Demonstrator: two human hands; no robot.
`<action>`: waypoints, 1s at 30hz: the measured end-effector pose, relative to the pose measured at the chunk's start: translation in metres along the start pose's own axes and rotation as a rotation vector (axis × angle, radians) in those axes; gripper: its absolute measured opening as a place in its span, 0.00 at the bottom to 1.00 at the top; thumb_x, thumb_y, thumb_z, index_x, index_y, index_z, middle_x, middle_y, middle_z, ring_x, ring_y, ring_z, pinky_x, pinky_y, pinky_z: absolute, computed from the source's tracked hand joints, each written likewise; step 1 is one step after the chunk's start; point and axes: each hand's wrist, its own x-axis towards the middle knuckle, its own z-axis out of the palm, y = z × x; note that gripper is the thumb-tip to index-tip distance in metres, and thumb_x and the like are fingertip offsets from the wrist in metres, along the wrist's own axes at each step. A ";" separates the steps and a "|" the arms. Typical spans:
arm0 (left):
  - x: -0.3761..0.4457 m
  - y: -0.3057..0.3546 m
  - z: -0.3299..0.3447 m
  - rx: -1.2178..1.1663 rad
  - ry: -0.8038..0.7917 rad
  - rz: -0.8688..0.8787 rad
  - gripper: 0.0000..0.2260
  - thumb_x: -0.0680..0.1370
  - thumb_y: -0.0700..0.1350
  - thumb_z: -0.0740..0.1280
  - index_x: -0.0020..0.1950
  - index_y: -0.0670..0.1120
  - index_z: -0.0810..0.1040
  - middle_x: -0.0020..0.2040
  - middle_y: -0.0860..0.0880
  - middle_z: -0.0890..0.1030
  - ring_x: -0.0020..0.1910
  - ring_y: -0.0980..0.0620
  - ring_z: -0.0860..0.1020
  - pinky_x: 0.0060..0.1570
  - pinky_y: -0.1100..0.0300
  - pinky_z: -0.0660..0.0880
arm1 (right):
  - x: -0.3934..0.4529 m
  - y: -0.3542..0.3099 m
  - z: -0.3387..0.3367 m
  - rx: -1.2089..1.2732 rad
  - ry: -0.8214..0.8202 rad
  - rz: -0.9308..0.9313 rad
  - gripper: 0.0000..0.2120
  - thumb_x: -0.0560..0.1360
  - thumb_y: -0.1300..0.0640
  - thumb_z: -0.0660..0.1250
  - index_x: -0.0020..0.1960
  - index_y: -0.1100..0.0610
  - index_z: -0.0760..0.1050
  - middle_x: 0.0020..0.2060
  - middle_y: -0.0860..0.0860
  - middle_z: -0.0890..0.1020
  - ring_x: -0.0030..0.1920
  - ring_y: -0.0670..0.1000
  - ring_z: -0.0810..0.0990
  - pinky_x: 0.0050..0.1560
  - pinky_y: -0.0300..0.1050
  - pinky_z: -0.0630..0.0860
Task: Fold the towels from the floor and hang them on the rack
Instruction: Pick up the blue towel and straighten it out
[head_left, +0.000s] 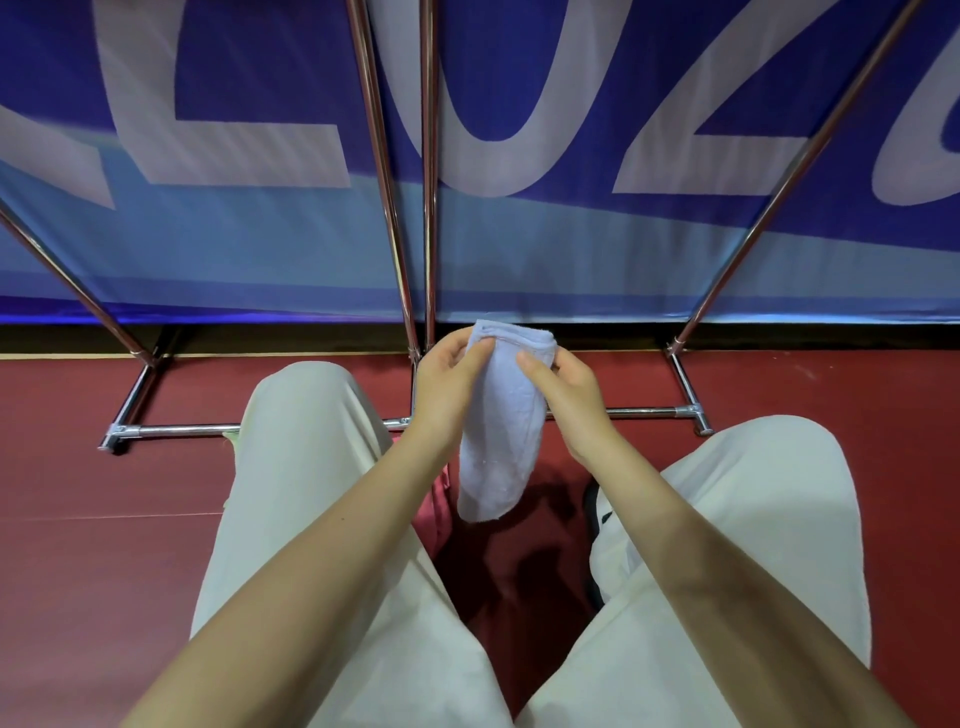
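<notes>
A pale lavender towel (498, 431), folded into a narrow strip, hangs between my hands in front of me. My left hand (449, 379) pinches its upper left edge between thumb and fingers. My right hand (566, 384) grips the upper right edge, fingers curled over the fold. The towel's lower end dangles free above the floor between my knees. The chrome rack (426, 218) stands just beyond, its poles rising upward and its base bars on the floor. A pink towel (436, 509) lies on the floor, mostly hidden behind my left forearm.
A blue banner (519, 104) with large pale letters hangs behind the rack. The floor (78, 493) is dark red. My legs in cream trousers (306, 467) spread to either side. A black shoe (592, 514) shows beside my right leg.
</notes>
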 end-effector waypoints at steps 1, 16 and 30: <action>0.000 0.001 -0.001 -0.017 0.008 0.002 0.11 0.76 0.46 0.66 0.54 0.44 0.82 0.52 0.47 0.84 0.55 0.48 0.81 0.62 0.46 0.75 | 0.000 0.002 0.001 -0.019 -0.006 -0.004 0.09 0.76 0.62 0.68 0.55 0.55 0.78 0.48 0.49 0.84 0.48 0.44 0.82 0.48 0.37 0.77; 0.009 0.007 -0.012 -0.227 0.120 0.003 0.14 0.72 0.47 0.66 0.53 0.41 0.81 0.48 0.46 0.83 0.48 0.53 0.80 0.52 0.57 0.76 | 0.018 0.054 0.044 -0.389 0.000 0.173 0.11 0.78 0.65 0.59 0.60 0.65 0.72 0.49 0.55 0.78 0.50 0.49 0.75 0.36 0.26 0.70; 0.033 0.010 -0.073 -0.404 0.375 0.010 0.06 0.80 0.39 0.64 0.46 0.45 0.79 0.36 0.53 0.80 0.34 0.59 0.76 0.35 0.66 0.72 | 0.021 0.060 0.058 -0.467 -0.050 -0.023 0.13 0.79 0.58 0.62 0.44 0.69 0.70 0.35 0.54 0.69 0.35 0.45 0.66 0.35 0.39 0.64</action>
